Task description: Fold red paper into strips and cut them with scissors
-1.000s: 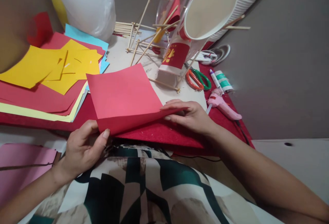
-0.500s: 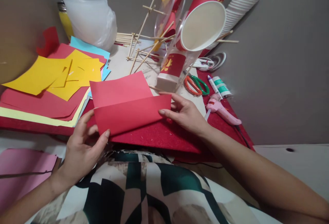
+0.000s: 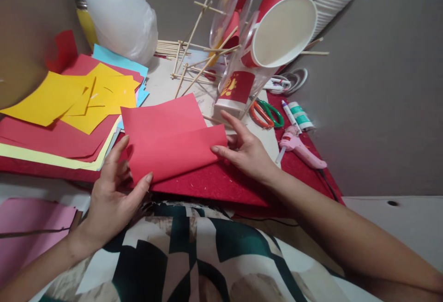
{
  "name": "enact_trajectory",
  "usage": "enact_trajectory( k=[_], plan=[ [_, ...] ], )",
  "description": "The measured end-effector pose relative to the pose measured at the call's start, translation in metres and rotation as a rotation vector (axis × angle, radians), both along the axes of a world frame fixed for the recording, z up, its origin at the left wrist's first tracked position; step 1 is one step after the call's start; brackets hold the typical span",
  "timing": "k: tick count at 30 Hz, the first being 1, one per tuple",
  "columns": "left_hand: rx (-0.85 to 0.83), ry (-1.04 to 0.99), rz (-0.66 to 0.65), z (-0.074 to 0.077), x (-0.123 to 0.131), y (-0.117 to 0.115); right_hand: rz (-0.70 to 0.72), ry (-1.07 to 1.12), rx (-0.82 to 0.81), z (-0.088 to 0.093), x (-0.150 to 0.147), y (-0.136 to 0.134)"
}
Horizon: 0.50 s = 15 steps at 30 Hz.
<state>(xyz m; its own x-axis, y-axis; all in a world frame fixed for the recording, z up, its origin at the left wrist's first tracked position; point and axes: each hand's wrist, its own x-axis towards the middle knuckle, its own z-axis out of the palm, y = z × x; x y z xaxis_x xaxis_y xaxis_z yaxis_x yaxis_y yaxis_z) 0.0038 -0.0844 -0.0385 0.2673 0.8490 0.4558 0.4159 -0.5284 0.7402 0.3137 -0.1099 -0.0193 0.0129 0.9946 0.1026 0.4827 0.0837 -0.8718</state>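
Observation:
A sheet of red paper (image 3: 173,149) is held in front of me over the near edge of the red-covered table (image 3: 204,186). Its near part is folded up and over toward the back, and the fold looks rounded, not creased flat. My left hand (image 3: 116,191) grips the left end, thumb on the near side and fingers partly hidden behind the paper. At the other end, my right hand (image 3: 247,154) pinches the right edge between thumb and fingers, with the index finger stretched out above it.
Coloured paper sheets (image 3: 69,140) lie stacked at left. Behind stand a stick frame (image 3: 194,62), a plastic tub (image 3: 121,25) and paper cups (image 3: 284,32). Scissors (image 3: 261,114), a pink glue gun (image 3: 302,152) and a marker (image 3: 290,113) lie at right.
The folded near part of the red paper has tipped further back, its surface now catching more light. My right index finger has lifted off the paper; my left hand keeps its place.

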Motion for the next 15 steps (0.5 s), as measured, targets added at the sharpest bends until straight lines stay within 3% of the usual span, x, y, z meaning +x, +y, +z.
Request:
enact_trajectory(
  k=[5,15],
  plan=[
    [-0.102,0.006,0.068,0.006,0.002,-0.003,-0.041,0.100,-0.024,0.004,-0.004,0.001],
    [-0.122,0.059,0.082,0.014,-0.001,-0.004,-0.098,0.012,-0.046,0.004,-0.008,-0.007]
  ],
)
